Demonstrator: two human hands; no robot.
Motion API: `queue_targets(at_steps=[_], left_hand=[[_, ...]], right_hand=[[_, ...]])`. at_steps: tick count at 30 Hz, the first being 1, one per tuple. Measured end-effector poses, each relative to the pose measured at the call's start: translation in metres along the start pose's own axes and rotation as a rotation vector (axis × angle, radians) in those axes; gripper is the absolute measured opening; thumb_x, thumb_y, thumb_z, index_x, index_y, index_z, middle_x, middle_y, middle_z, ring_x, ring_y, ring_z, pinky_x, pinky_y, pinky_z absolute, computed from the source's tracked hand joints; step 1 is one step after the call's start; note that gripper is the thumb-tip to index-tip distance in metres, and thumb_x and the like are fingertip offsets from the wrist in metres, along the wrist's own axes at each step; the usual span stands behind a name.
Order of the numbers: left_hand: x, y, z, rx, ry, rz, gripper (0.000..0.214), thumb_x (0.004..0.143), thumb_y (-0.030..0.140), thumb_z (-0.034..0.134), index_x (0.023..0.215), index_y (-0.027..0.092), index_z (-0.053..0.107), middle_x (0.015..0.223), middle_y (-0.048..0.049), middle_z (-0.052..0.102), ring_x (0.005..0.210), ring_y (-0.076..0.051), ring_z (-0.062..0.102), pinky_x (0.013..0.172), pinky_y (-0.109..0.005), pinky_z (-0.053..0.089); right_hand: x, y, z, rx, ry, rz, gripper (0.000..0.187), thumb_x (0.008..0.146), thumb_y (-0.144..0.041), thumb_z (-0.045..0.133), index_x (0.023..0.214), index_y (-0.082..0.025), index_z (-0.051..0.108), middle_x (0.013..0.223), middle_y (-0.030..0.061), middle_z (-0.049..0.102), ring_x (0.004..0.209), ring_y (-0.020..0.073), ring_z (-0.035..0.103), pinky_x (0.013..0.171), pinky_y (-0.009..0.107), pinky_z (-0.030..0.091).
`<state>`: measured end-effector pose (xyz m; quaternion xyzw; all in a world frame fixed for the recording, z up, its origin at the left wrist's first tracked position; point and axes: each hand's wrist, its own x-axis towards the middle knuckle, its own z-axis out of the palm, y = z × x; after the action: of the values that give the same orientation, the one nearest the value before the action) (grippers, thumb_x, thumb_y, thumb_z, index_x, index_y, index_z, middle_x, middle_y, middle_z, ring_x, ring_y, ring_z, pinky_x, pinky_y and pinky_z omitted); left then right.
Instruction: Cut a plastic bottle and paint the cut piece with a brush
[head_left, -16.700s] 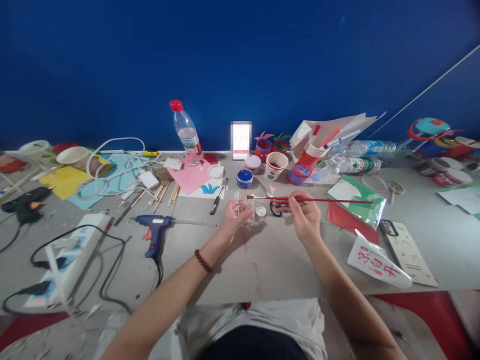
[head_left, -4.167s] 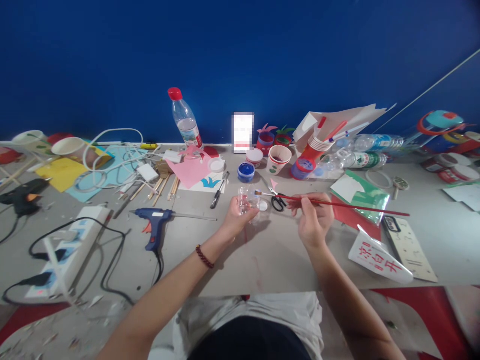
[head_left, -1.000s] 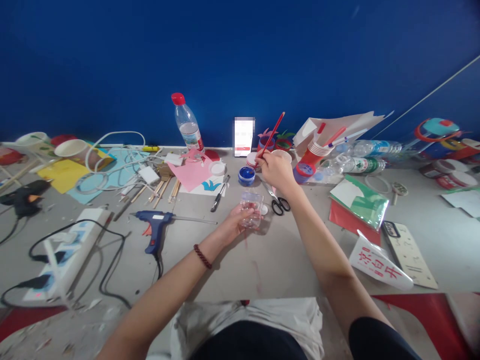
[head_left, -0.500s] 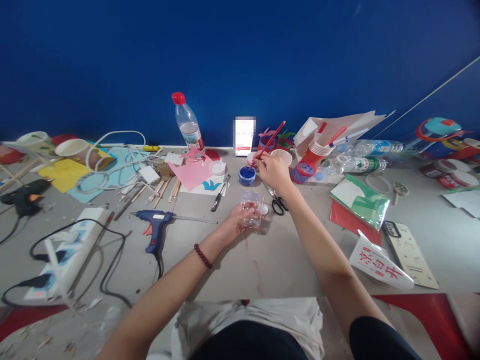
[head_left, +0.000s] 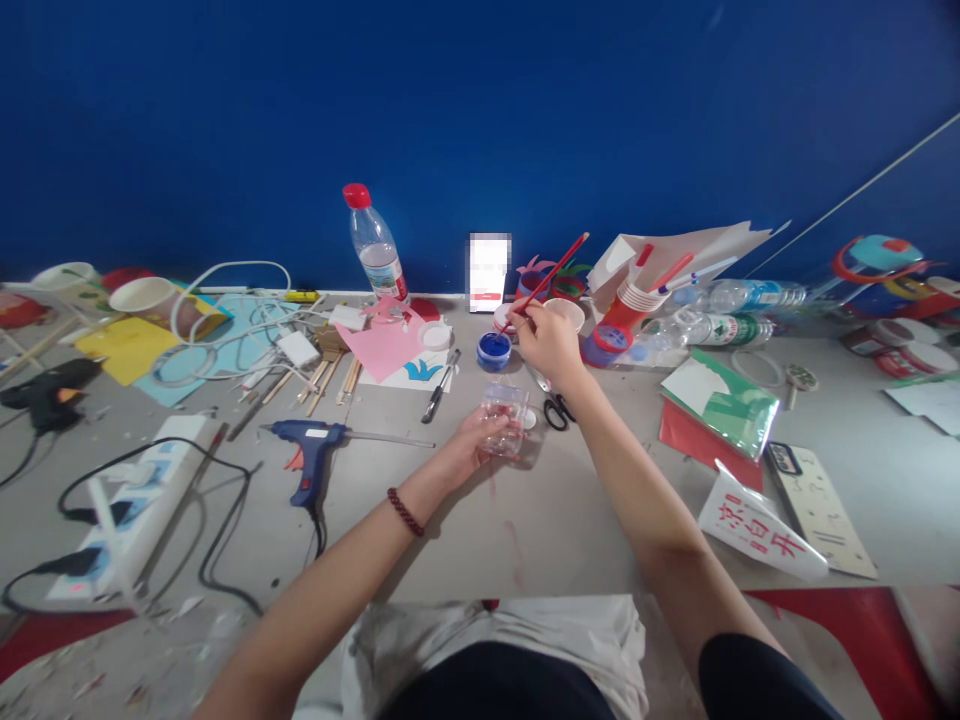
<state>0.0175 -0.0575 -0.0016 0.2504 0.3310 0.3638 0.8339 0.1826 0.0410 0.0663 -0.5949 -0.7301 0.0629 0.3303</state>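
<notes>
My left hand (head_left: 478, 440) is wrapped round a clear plastic cup (head_left: 504, 408), low over the table. In my right hand (head_left: 546, 338) a thin red paintbrush (head_left: 556, 267) is pinched, its handle slanting up to the right. The brush's lower end is at a small open jar of blue paint (head_left: 493, 350); I cannot make out how deep the tip is. Scissors (head_left: 556, 410) with black handles lie under my right wrist. A round white piece (head_left: 529, 419) sits just right of the plastic cup.
A blue glue gun (head_left: 307, 450) and a black pen-like cutter (head_left: 440, 388) lie to the left. Behind them stands a water bottle (head_left: 375, 245) with a red cap. A lit phone (head_left: 487, 275) leans on the wall. Stacked paper cups (head_left: 634, 305) hold pens at right.
The paintbrush has tilted further to the right over the blue paint jar, with a slight shift of my right hand. My left hand and the plastic cup stay put.
</notes>
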Motion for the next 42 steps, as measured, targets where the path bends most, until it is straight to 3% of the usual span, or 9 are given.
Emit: queue_targets(at_steps=[4,13,18,28,31,34,38,42], left_hand=[[-0.0004,0.0001,-0.0006,-0.005,-0.010,-0.001,0.037,0.074,0.031,0.084,0.103,0.017,0.066,0.097,-0.0106,0.072,0.091,-0.024,0.070,0.069,-0.032,0.056],[0.0002,0.0010,0.0016,0.011,0.004,-0.017,0.040,0.071,0.032,0.085,0.102,0.016,0.065,0.096,-0.0098,0.072,0.090,-0.024,0.070,0.067,-0.032,0.057],[-0.0012,0.0013,0.0030,0.022,0.016,-0.009,0.042,0.069,0.034,0.087,0.101,0.016,0.066,0.096,-0.0104,0.072,0.090,-0.024,0.069,0.066,-0.032,0.058],[0.0001,0.0010,0.0024,0.030,0.013,-0.005,0.045,0.067,0.036,0.088,0.101,0.016,0.066,0.095,-0.0098,0.071,0.090,-0.023,0.069,0.065,-0.031,0.058],[-0.0006,0.0021,0.0047,0.026,0.020,-0.005,0.050,0.063,0.038,0.090,0.101,0.015,0.066,0.094,-0.0094,0.071,0.090,-0.024,0.069,0.064,-0.032,0.058],[-0.0007,0.0024,0.0059,0.030,0.039,-0.009,0.055,0.059,0.039,0.092,0.100,0.015,0.066,0.092,-0.0090,0.071,0.087,-0.023,0.068,0.063,-0.032,0.058],[-0.0002,0.0018,0.0044,0.028,0.024,-0.006,0.050,0.064,0.037,0.090,0.101,0.015,0.066,0.095,-0.0098,0.071,0.089,-0.024,0.068,0.064,-0.032,0.058],[0.0006,0.0004,0.0019,0.033,0.011,-0.004,0.044,0.068,0.036,0.087,0.103,0.016,0.067,0.097,-0.0101,0.071,0.090,-0.023,0.068,0.066,-0.031,0.058]], right_hand=[[-0.0008,-0.0017,0.0021,-0.020,-0.032,-0.004,0.025,0.098,-0.028,0.046,0.092,-0.021,0.070,0.100,0.0079,0.076,0.081,0.0241,0.067,0.062,0.032,0.038],[0.0006,-0.0042,-0.0027,-0.033,-0.017,0.048,0.022,0.098,-0.030,0.048,0.090,-0.020,0.066,0.080,0.0083,0.071,0.074,0.0234,0.064,0.062,0.032,0.037],[0.0003,0.0013,0.0036,0.043,0.062,0.045,0.023,0.098,-0.032,0.047,0.091,-0.021,0.067,0.086,0.0077,0.073,0.075,0.0217,0.064,0.066,0.032,0.041],[0.0001,-0.0056,0.0038,-0.024,-0.006,0.023,0.021,0.099,-0.028,0.047,0.090,-0.020,0.065,0.084,0.0092,0.074,0.073,0.0220,0.065,0.058,0.030,0.033],[0.0008,-0.0037,0.0038,-0.001,0.015,0.027,0.021,0.098,-0.029,0.047,0.091,-0.019,0.064,0.080,0.0086,0.072,0.070,0.0221,0.063,0.059,0.030,0.035],[0.0010,-0.0023,0.0048,0.024,0.019,0.034,0.022,0.099,-0.029,0.047,0.092,-0.018,0.064,0.091,0.0103,0.074,0.075,0.0229,0.065,0.064,0.032,0.038],[0.0004,-0.0040,0.0061,0.034,-0.024,0.014,0.023,0.100,-0.027,0.046,0.090,-0.020,0.066,0.101,0.0098,0.075,0.082,0.0233,0.067,0.065,0.032,0.039],[0.0004,-0.0054,0.0049,0.012,-0.028,0.024,0.021,0.098,-0.027,0.047,0.091,-0.019,0.066,0.092,0.0103,0.074,0.079,0.0241,0.066,0.061,0.031,0.037]])
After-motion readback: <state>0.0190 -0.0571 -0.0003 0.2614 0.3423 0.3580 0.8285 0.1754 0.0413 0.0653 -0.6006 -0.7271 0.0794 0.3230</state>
